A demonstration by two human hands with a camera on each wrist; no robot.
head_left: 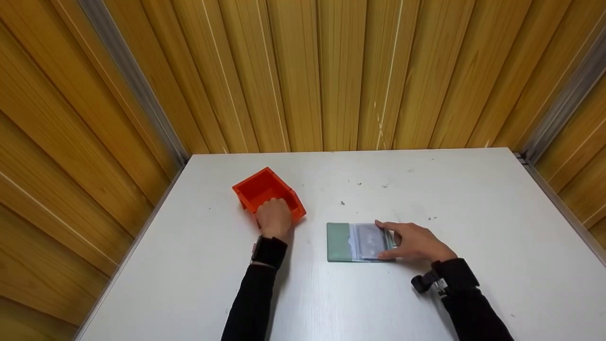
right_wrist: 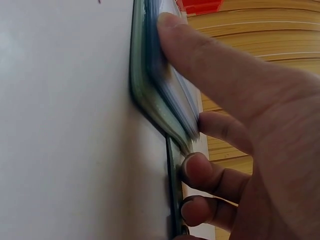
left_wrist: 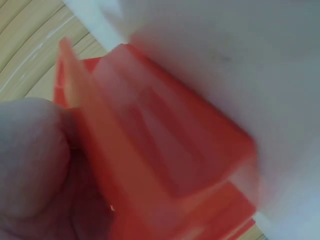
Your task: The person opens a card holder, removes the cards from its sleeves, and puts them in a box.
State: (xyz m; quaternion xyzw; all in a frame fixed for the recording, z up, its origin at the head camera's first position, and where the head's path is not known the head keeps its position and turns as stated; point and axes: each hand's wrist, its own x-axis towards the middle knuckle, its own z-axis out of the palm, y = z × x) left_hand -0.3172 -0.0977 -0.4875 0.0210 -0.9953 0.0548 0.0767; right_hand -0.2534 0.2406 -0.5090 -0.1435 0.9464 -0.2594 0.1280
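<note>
My left hand (head_left: 274, 217) grips the near wall of a small orange plastic bin (head_left: 255, 188), its fingers curled over the wall. In the left wrist view the bin (left_wrist: 180, 145) appears close up, with part of the hand beside its wall. To the right, a green card holder (head_left: 338, 241) lies open on the table, its clear plastic sleeves (head_left: 370, 240) uppermost. My right hand (head_left: 419, 242) holds the sleeve stack between thumb and index finger at its near and far edges. In the right wrist view, other fingertips (right_wrist: 196, 167) touch the holder's cover edge.
The white table (head_left: 360, 308) has small dark marks on its surface. Wood-patterned panels (head_left: 341, 76) stand behind it and at both sides, with grey metal posts at the corners. A dark wrist camera (head_left: 421, 283) sticks out from the right wrist, low over the table.
</note>
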